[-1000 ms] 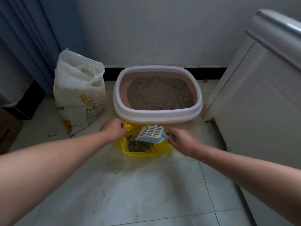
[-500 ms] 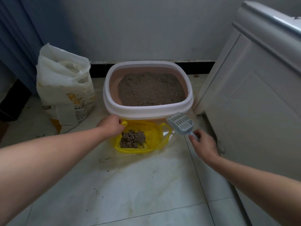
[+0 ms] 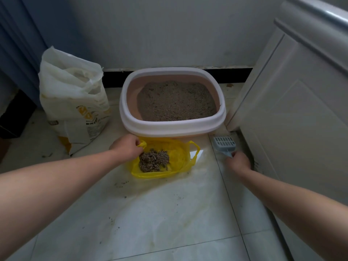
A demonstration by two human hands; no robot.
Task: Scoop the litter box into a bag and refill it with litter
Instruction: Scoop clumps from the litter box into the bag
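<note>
While the left hand (image 3: 125, 148) pinches one handle loop of the yellow plastic bag (image 3: 181, 157) with curled fingers, the bag lies open on the tiled floor (image 3: 160, 213), touching the front of the pink litter box (image 3: 169, 127) and holding a clump of used litter (image 3: 153, 161). The right hand (image 3: 239, 163) has its fingers wrapped round the handle of the grey slotted litter scoop (image 3: 224, 144), whose head sits low to the floor between bag and white cabinet (image 3: 291, 113). An opened litter sack (image 3: 75, 102) stands left of the box.
</note>
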